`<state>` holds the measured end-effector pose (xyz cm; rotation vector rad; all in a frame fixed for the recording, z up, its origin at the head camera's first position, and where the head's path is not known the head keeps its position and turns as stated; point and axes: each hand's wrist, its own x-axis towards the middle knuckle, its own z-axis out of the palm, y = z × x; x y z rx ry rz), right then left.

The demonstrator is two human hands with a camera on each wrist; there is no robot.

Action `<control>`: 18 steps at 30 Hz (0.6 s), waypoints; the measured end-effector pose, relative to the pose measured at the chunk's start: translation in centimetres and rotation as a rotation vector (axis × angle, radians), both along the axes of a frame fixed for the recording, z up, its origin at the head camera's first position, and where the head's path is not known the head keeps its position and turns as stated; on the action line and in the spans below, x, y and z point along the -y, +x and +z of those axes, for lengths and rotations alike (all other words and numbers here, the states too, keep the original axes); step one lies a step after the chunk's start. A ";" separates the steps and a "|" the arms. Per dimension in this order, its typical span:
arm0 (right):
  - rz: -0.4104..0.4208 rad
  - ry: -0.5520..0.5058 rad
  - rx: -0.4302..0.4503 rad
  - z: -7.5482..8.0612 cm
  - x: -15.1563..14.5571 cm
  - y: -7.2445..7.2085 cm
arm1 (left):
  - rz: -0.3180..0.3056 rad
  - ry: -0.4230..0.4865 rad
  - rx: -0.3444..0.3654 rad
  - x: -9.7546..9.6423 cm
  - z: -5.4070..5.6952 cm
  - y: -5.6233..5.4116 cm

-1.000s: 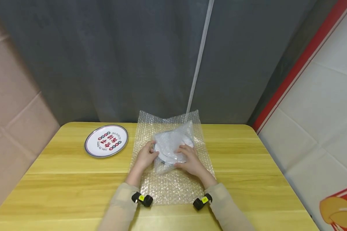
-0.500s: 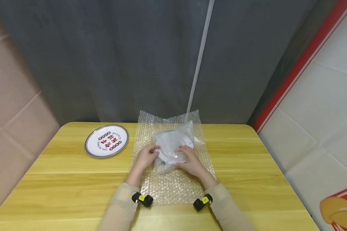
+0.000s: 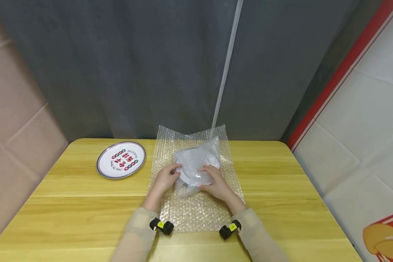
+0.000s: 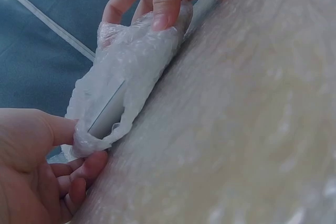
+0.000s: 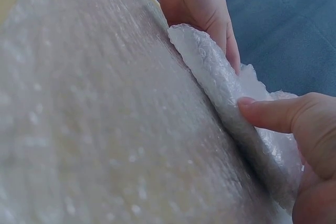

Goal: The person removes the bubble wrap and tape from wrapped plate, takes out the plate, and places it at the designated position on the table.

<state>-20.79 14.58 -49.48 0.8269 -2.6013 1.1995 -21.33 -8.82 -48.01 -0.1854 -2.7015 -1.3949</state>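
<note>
A plate wrapped in bubble wrap lies on a larger flat sheet of bubble wrap. My left hand pinches the folded wrap at the left side of the bundle, between thumb and fingers. In the left wrist view, a plate's edge shows through a gap in the folded wrap, close to the left thumb. My right hand holds the bundle's right side, its thumb on the near edge and fingers spread over the top. The wrap blurs the plate underneath.
A white plate with red writing and a blue rim lies on the wooden table, left of the sheet. The sheet's far end stands up against the grey curtain. A pale wall panel flanks the right side.
My left fingertips have shifted slightly right and nearer along the bundle's left side, pinching the wrap there. The right hand and the bundle have hardly moved.
</note>
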 end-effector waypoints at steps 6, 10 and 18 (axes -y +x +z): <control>0.004 0.015 0.021 0.3 0.0 0.1 | -0.005 -0.019 0.011 -0.1 0.3 0.1; 0.005 0.018 0.038 0.3 0.0 0.1 | -0.012 -0.019 0.007 0.0 0.2 0.1; -0.043 0.015 0.093 0.3 -0.1 0.0 | -0.023 -0.050 -0.006 0.0 0.3 0.0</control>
